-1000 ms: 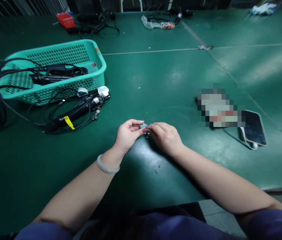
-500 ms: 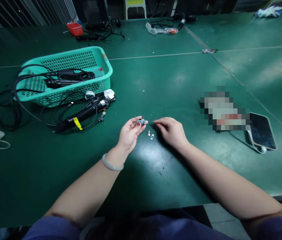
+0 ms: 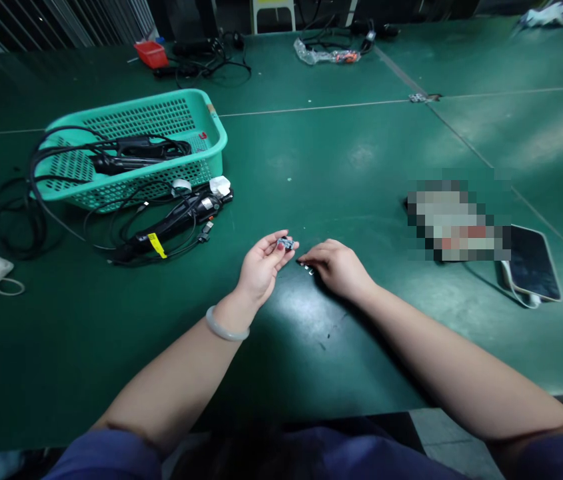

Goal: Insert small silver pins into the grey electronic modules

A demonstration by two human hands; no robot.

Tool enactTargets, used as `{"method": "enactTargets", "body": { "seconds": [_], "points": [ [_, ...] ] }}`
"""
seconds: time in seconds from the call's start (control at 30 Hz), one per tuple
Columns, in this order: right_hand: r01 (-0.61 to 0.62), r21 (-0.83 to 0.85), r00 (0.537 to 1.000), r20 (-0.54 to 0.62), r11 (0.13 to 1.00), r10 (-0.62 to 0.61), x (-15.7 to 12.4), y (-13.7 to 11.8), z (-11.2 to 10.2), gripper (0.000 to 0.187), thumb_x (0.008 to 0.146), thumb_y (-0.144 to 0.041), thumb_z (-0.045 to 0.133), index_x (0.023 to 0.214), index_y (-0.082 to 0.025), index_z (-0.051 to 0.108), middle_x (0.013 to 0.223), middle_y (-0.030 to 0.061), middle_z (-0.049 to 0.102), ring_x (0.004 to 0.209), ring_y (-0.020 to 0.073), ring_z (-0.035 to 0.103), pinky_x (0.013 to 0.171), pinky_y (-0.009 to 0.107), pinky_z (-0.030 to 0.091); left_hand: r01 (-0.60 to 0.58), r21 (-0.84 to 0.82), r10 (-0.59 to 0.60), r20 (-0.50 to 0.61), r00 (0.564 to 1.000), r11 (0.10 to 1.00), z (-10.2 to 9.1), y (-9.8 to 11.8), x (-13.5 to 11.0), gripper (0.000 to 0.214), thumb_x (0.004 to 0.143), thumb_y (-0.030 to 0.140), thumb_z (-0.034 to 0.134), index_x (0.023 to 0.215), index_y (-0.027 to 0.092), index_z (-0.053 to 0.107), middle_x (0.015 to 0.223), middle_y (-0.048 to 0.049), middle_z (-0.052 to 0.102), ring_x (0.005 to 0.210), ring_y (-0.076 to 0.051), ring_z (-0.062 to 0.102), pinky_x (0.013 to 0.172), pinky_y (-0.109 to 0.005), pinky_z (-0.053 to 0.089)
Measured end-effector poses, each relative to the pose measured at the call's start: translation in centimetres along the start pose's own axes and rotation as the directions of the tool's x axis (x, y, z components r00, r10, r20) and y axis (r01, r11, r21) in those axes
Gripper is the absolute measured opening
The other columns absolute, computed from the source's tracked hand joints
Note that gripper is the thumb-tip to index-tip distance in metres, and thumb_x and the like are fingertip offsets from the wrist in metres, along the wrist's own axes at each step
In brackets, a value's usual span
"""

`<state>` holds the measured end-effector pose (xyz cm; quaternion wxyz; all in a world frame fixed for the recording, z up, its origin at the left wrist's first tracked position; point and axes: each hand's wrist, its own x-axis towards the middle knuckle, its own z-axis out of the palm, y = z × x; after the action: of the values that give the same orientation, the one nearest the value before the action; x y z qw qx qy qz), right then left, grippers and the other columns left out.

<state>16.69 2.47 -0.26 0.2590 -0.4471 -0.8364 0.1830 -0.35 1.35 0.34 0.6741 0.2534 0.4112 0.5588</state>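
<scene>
Held between the thumb and fingers of my left hand [image 3: 260,267] is a small bluish part with white and dark specks, resembling a little circuit board [image 3: 286,244]. It is raised over the green table. Just to its right, my right hand [image 3: 340,268] rests low at the tabletop with its fingertips pressed together. A few tiny white pieces [image 3: 310,271] lie under and beside those fingertips, partly covered by them. Whether one is pinched there I cannot make out.
A turquoise basket [image 3: 218,143] holding black cabled devices stands at the left. In front of it lies a black handheld device [image 3: 176,223] with a yellow tag. A phone [image 3: 534,263] with a white cable is at the right, beside a blurred-out item [image 3: 454,220].
My right hand has moved slightly down and left, and its fingertips have come over the tiny white pieces. My left hand keeps hold of the small circuit board, nearly still.
</scene>
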Motion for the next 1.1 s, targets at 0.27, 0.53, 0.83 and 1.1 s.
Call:
{"method": "enactTargets", "body": {
  "seconds": [0.27,0.53,0.83,1.1],
  "points": [
    [-0.086,-0.045,0.996,0.016,0.995,0.086,-0.2,-0.1,-0.4,0.008,0.079,-0.024,0.066,0.083,-0.020,0.073,0.084,0.0037,0.072,0.082,0.0196,0.061,0.079,0.034,0.047,-0.011,0.032,0.011,0.013,1.000,0.999,0.0,-0.2,0.0,0.020,0.077,0.011,0.062,0.096,0.018,0.064,0.093,-0.0027,0.068,0.092,-0.012,0.067,0.095,-0.033,0.047],
    [-0.203,0.105,0.976,-0.055,0.974,0.209,-0.2,-0.6,-0.7,0.011,0.081,-0.018,0.060,0.078,-0.020,0.070,0.076,0.0006,0.072,0.071,0.0149,0.065,0.069,0.026,0.048,-0.032,0.153,0.028,0.028,0.999,0.988,0.1,-0.6,0.0,0.029,0.066,0.011,0.072,0.094,0.016,0.066,0.094,-0.0040,0.069,0.091,-0.013,0.065,0.093,-0.032,0.047],
    [-0.085,0.208,0.947,-0.286,0.974,0.144,-0.5,-0.9,-0.8,0.015,0.083,-0.023,0.058,0.085,-0.022,0.073,0.086,0.0025,0.075,0.080,0.0167,0.069,0.077,0.030,0.053,-0.040,0.245,0.022,0.077,0.997,0.969,0.3,-0.6,-0.2,0.029,0.064,0.013,0.074,0.092,0.016,0.067,0.090,-0.0041,0.070,0.082,-0.013,0.065,0.088,-0.035,0.050],
    [-0.001,0.127,0.957,-0.287,0.992,0.038,-0.6,-1.6,-0.5,0.020,0.084,-0.016,0.055,0.089,-0.022,0.074,0.088,0.0038,0.073,0.081,0.0154,0.067,0.076,0.030,0.055,-0.051,0.267,0.023,0.108,0.994,0.962,0.1,-0.9,-0.2,0.029,0.061,0.012,0.076,0.089,0.015,0.066,0.087,-0.0033,0.070,0.083,-0.013,0.065,0.092,-0.037,0.048]
  ]
}}
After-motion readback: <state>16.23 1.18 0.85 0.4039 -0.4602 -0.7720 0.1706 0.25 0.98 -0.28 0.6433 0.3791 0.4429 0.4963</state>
